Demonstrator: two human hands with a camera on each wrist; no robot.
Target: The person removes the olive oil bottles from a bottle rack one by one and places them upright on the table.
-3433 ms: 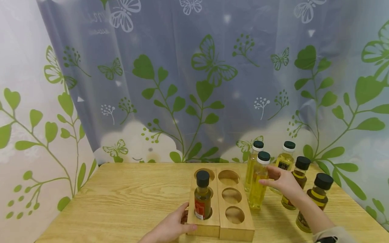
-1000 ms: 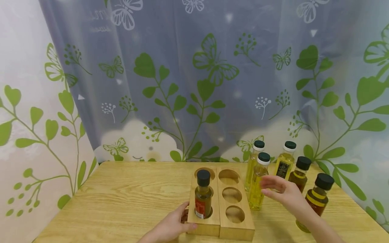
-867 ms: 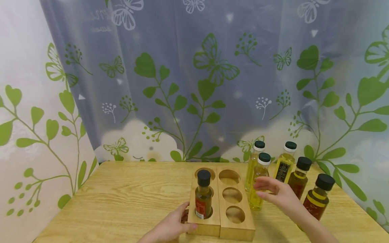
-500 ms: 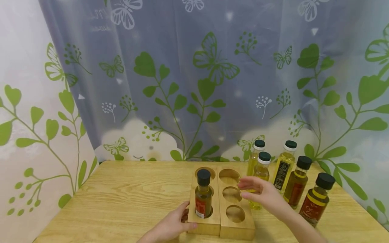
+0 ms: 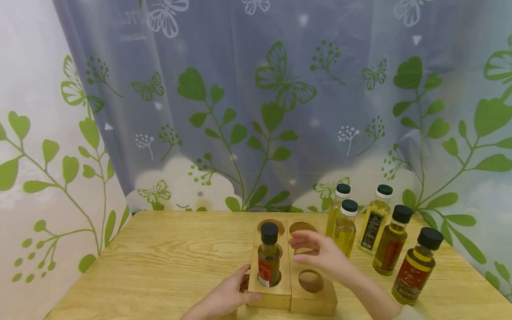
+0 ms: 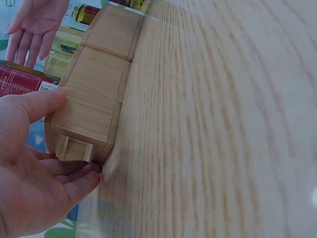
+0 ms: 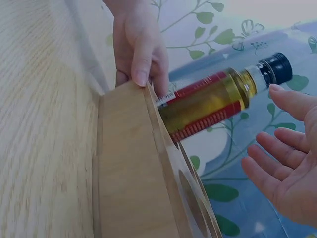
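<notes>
A dark-capped oil bottle with a red label (image 5: 269, 264) stands upright in the front hole of the left-hand wooden bottle rack (image 5: 270, 302). A second rack (image 5: 314, 305) with three round holes sits flush against its right side. My left hand (image 5: 224, 293) grips the first rack's near left corner; in the left wrist view its thumb (image 6: 52, 100) lies on the front face and the fingers curl around the end. Over the second rack hovers my right hand (image 5: 326, 258), holding nothing, partly covering the rear holes. In the right wrist view its fingers (image 7: 267, 173) are spread near the bottle's cap.
Right of the racks stand two more dark-capped bottles with red labels, one nearer (image 5: 416, 275) and one behind (image 5: 388, 249). Farther back are three pale yellow oil bottles with green caps, including a black-labelled one (image 5: 372, 229). A patterned curtain (image 5: 224, 111) hangs behind the table (image 5: 172, 253).
My right hand has moved left, away from the green-capped bottles, to a place over the right-hand rack. The left hand keeps its grip on the rack corner.
</notes>
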